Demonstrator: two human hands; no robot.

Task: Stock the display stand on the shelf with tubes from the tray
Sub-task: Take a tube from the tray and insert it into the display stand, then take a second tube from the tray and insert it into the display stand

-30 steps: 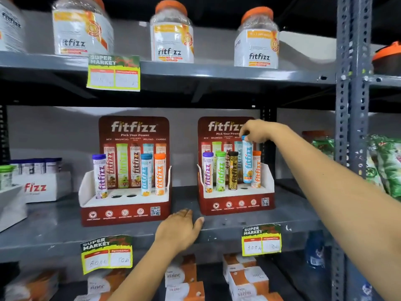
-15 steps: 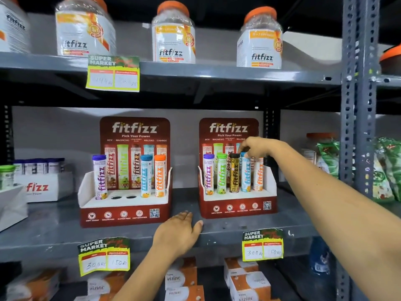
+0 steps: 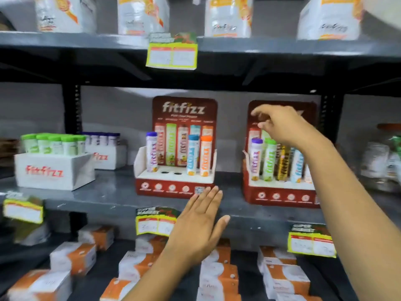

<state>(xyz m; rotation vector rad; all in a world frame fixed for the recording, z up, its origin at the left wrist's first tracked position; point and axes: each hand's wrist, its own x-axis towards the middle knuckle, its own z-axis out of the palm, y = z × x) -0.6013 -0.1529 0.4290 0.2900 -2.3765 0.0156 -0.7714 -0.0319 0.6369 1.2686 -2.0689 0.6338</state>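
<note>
The right hand (image 3: pixel 284 124) is held empty, fingers loosely apart, above the tubes (image 3: pixel 270 159) in the right display stand (image 3: pixel 280 196) — the left hand (image 3: pixel 199 227) is spread flat, empty, its fingertips just below the left display stand (image 3: pixel 173 187).

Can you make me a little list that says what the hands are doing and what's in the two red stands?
left hand: open, flat, fingers at the grey metal shelf edge
right hand: empty, raised above the right stand's tubes
left red cardboard display stand: three upright tubes, two empty holes
right red cardboard display stand: five tubes, the last partly hidden by the arm
white box of green-capped tubes: far left of the shelf
</note>
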